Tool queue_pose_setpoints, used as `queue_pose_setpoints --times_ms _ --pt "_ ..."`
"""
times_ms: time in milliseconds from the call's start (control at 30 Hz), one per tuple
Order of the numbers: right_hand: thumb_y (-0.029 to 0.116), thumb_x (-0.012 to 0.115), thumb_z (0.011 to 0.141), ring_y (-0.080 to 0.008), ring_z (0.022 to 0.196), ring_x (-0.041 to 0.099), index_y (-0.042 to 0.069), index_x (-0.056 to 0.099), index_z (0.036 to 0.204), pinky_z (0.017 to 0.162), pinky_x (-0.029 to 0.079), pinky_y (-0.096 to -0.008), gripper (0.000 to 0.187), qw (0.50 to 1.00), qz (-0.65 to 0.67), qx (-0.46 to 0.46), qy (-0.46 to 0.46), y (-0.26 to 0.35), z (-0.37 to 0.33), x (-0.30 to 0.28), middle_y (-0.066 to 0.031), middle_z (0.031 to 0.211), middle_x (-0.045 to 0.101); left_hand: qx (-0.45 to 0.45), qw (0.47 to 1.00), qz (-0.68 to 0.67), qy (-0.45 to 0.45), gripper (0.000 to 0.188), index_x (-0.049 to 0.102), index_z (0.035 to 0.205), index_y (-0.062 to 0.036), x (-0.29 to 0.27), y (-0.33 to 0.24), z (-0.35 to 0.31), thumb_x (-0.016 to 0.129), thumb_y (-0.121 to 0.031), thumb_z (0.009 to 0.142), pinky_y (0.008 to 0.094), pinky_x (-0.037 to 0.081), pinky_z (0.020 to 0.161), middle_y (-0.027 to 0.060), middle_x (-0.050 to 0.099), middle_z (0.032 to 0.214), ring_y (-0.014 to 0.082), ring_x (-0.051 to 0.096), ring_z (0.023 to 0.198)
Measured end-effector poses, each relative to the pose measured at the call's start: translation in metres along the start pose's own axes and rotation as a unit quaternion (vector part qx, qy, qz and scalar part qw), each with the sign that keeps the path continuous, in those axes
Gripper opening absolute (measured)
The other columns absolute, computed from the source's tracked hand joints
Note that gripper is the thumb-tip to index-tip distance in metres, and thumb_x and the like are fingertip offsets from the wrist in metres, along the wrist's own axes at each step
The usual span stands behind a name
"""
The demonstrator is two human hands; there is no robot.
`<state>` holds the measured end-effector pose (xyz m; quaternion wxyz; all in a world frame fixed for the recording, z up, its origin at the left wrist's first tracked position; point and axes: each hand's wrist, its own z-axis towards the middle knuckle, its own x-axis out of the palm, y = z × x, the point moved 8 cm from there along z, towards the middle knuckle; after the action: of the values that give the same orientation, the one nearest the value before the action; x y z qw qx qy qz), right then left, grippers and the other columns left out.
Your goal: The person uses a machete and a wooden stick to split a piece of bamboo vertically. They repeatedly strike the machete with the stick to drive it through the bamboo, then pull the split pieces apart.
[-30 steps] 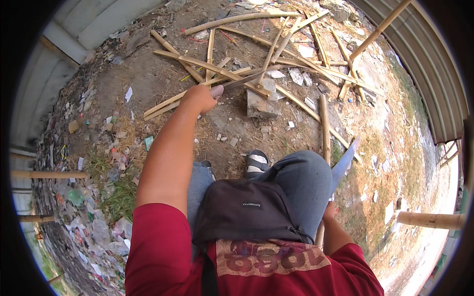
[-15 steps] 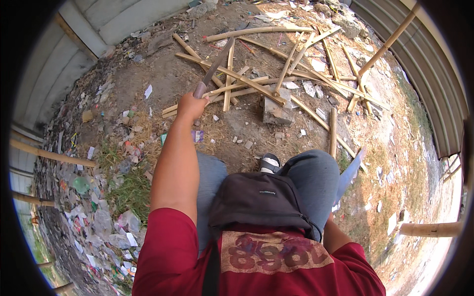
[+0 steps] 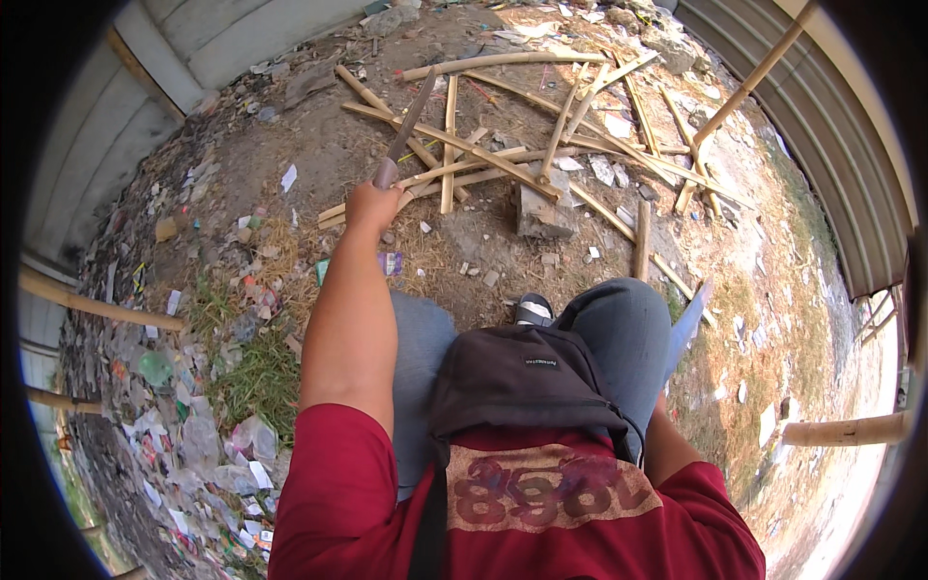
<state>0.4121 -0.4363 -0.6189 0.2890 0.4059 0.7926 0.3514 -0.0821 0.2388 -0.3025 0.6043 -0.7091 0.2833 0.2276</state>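
Note:
My left hand (image 3: 371, 206), its arm stretched forward, is closed round the handle of a machete (image 3: 411, 121). The long dark blade points away from me over crossed split bamboo strips (image 3: 483, 159); whether it touches them I cannot tell. My right forearm (image 3: 669, 440) reaches down beside my bent right knee. Only a sliver of my right hand (image 3: 661, 400) shows there, its fingers hidden. A bluish, tapered, flat piece (image 3: 688, 329) slants up from beside that hand; its kind and whether I hold it are unclear. A grey stone block (image 3: 543, 215) lies under one bamboo end.
A black bag (image 3: 522, 382) rests on my lap. Plastic litter (image 3: 198, 435) and grass (image 3: 253, 382) cover the ground at left. Bamboo poles (image 3: 846, 429) jut in from both sides. A concrete wall (image 3: 256, 34) stands far left, a corrugated metal sheet (image 3: 822, 145) at right.
The machete's tip has swung left across the bamboo strips, still in my left hand. The whole view has shifted slightly. My right hand stays low beside the knee.

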Motion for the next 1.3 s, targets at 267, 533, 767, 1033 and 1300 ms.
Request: queue_pose_setpoints --times_ms 267,533,767,1033,1300 --pt "0.022 0.065 0.095 -0.0191 0.096 0.066 0.000 0.061 0.125 0.083 0.053 -0.0320 0.037 0.984 -0.146 -0.103 0.020 0.157 -0.085 0.105 -0.0144 0.111 0.069 0.024 0.995 0.032 -0.095 0.051 0.070 0.106 0.0030 -0.045 0.003 -0.011 0.073 -0.043 0.085 0.0453 0.053 0.079 0.0210 0.072 0.095 0.0363 0.071 0.089" --pt "0.026 0.064 0.095 -0.0212 0.117 0.057 0.006 0.062 0.120 0.093 0.048 -0.0418 0.032 0.965 -0.025 -0.156 0.208 0.260 -0.148 0.140 -0.0086 0.132 0.060 0.021 0.996 -0.004 -0.090 0.050 0.070 0.105 0.0012 -0.057 -0.007 -0.023 0.070 -0.046 0.087 0.0482 0.053 0.088 0.0245 0.072 0.105 0.0416 0.069 0.102" --pt "0.030 0.067 0.090 -0.0251 0.125 0.052 0.009 0.067 0.109 0.098 0.043 -0.0401 0.027 0.941 -0.132 -0.219 0.222 0.300 -0.209 0.169 -0.0113 0.150 0.045 0.037 0.994 0.031 -0.095 0.052 0.070 0.107 0.0014 -0.059 0.003 -0.022 0.071 -0.047 0.086 0.0467 0.052 0.086 0.0224 0.072 0.102 0.0391 0.070 0.100" --pt "0.019 0.066 0.086 -0.0256 0.125 0.052 0.003 0.067 0.101 0.098 0.044 -0.0348 0.022 0.920 -0.196 -0.249 0.229 0.299 -0.200 0.209 -0.0147 0.148 0.048 0.026 0.993 0.051 -0.106 0.051 0.069 0.107 0.0009 -0.075 0.013 -0.029 0.071 -0.046 0.087 0.0487 0.052 0.087 0.0244 0.072 0.105 0.0415 0.068 0.102" --pt "0.011 0.064 0.080 -0.0271 0.130 0.046 0.000 0.064 0.087 0.104 0.041 -0.0359 0.014 0.884 -0.213 -0.295 0.294 0.293 -0.197 0.210 -0.0148 0.140 0.049 0.021 0.995 0.029 -0.096 0.052 0.070 0.106 0.0002 -0.068 0.022 -0.026 0.071 -0.048 0.086 0.0483 0.052 0.087 0.0236 0.072 0.103 0.0412 0.069 0.100"
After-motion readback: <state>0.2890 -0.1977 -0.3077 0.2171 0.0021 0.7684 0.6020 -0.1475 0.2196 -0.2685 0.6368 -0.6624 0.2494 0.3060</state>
